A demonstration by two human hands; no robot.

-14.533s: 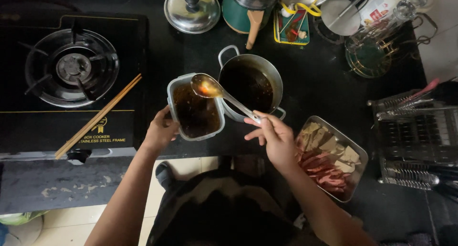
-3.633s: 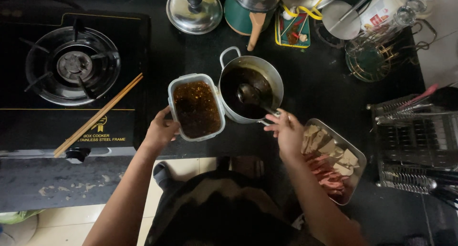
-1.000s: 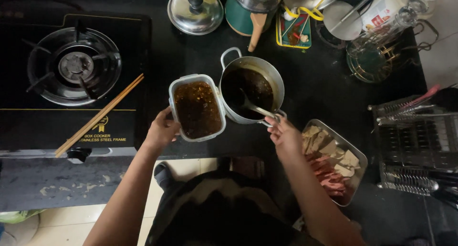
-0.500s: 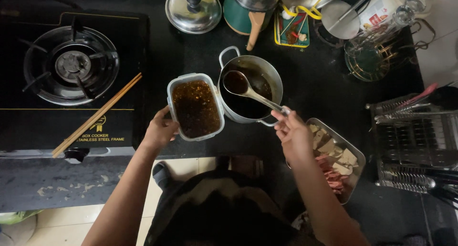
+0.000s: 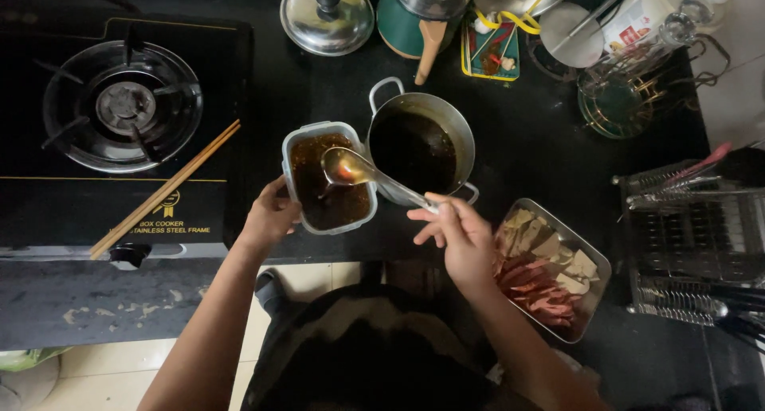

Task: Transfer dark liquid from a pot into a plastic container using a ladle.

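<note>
My right hand (image 5: pixel 460 237) grips the handle of a metal ladle (image 5: pixel 352 169). Its bowl carries brown liquid and hangs over a clear rectangular container (image 5: pixel 328 178) filled with dark brown sauce. My left hand (image 5: pixel 271 218) holds that container's near left side. Just right of the container stands a steel pot (image 5: pixel 422 140) with dark sauce inside.
A metal tray (image 5: pixel 550 268) of sliced meat and pale slices lies at my right. Wooden chopsticks (image 5: pixel 163 189) rest on the gas stove (image 5: pixel 119 112) at left. A pot lid (image 5: pixel 327 17), green jar (image 5: pixel 418 17) and dish rack (image 5: pixel 693 236) ring the black counter.
The ladle dipped into the pot a second ago, rose full, and has swung left over the container. My left hand has stayed on the container.
</note>
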